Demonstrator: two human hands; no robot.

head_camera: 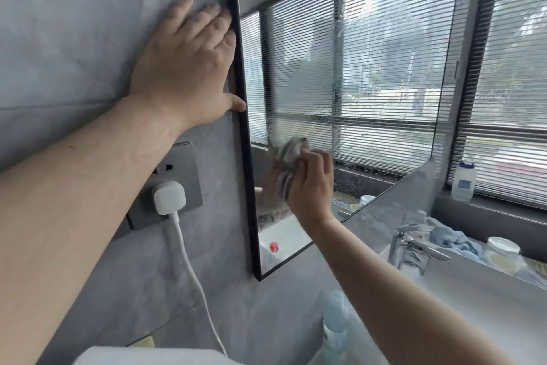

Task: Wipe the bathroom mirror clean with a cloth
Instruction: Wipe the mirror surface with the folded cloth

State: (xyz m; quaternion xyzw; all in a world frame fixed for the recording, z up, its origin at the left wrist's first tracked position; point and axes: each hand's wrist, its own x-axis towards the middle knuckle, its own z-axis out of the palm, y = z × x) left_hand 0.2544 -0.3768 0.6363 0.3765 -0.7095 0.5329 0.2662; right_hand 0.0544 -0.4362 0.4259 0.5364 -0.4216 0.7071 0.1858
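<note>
Right hand (pixel 310 187) clenches a bunched cloth (pixel 291 154) against the mirror (pixel 384 54), low near its left edge. Left hand (pixel 183 66) lies flat, fingers straight, on the wall (pixel 74 39). Risk: that wadded cloth just smears the droplet trails (pixel 337 83) up right.

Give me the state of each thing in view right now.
mirror: streaked with droplets
cloth: bunched, pressed on mirror
right hand: grips cloth
left hand: flat on wall, thumb at mirror edge
charger: plugged into socket
blinds: lowered
</note>
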